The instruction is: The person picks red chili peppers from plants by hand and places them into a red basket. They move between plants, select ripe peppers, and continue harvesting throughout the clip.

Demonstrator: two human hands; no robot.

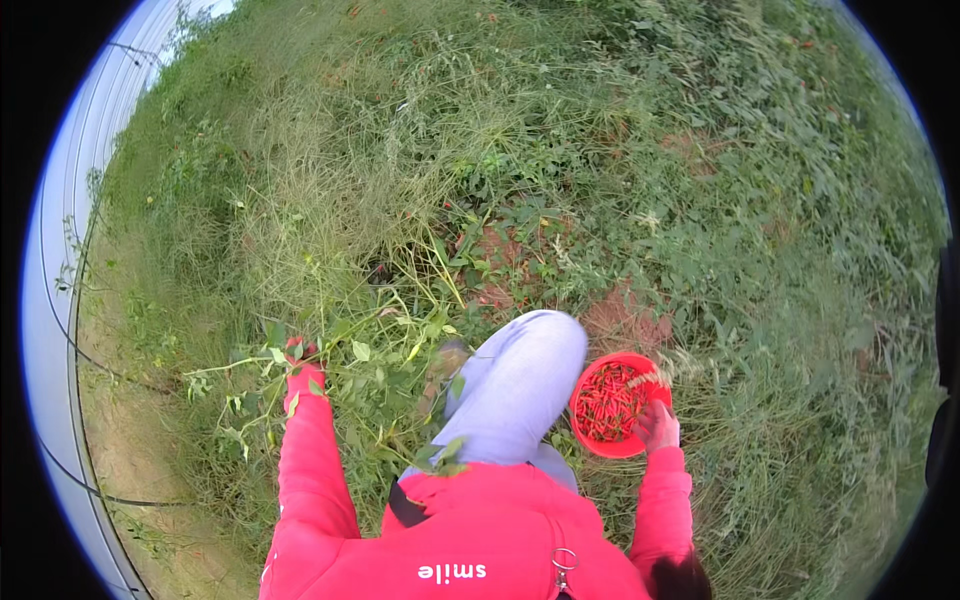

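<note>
My right hand [658, 426] grips the near right rim of a red plastic bucket [577, 420]. Many thin red chili peppers [609, 401] lie inside it, and a dry grass head hangs over its far edge. Off to the left, my left hand [302, 358] is among the leafy stems of a chili plant [375, 352]. Leaves partly cover that hand and it looks reddish; whether its fingers are closed around a stem is hidden. A pale pepper [415, 351] hangs on the plant between the hand and my knee.
My bent knee [544, 337] in light blue trousers rises between both hands, with a shoe [448, 360] left of it. Tall grass and weeds [360, 172] surround me. Reddish soil [626, 319] shows ahead. Along the left runs a pale sheet wall [56, 300] with a dark cable [120, 499].
</note>
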